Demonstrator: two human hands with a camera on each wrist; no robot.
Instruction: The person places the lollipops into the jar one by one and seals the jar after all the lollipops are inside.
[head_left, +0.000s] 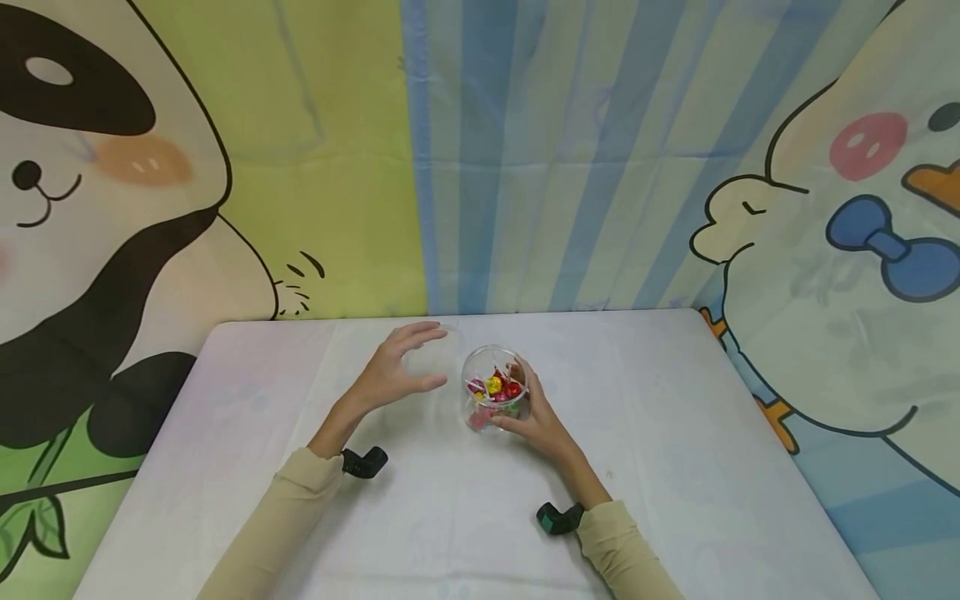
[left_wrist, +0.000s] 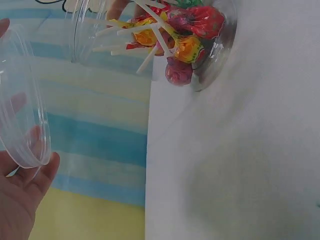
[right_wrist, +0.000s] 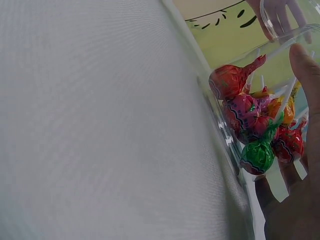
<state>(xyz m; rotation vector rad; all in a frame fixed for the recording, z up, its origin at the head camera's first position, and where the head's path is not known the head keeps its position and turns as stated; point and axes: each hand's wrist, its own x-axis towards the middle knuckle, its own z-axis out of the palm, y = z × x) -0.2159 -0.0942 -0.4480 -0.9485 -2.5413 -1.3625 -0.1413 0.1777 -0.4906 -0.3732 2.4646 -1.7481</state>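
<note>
Near the middle of the table, my right hand [head_left: 543,421] grips a clear jar [head_left: 467,407] from its right side, thumb in front and fingers behind. Inside the upright jar lie several wrapped lollipops [head_left: 495,386] in red, yellow, pink and green, their white sticks pointing up. My left hand [head_left: 390,371] is raised to the left of the jar, apart from it. In the left wrist view it holds a round clear lid [left_wrist: 25,100] by the edge between thumb and fingers. That lid is barely visible in the head view.
A white cloth covers the table [head_left: 637,400]. Behind it hangs a printed curtain [head_left: 555,150] with blue stripes and cartoon animals. Small black devices [head_left: 365,462] are worn on both wrists.
</note>
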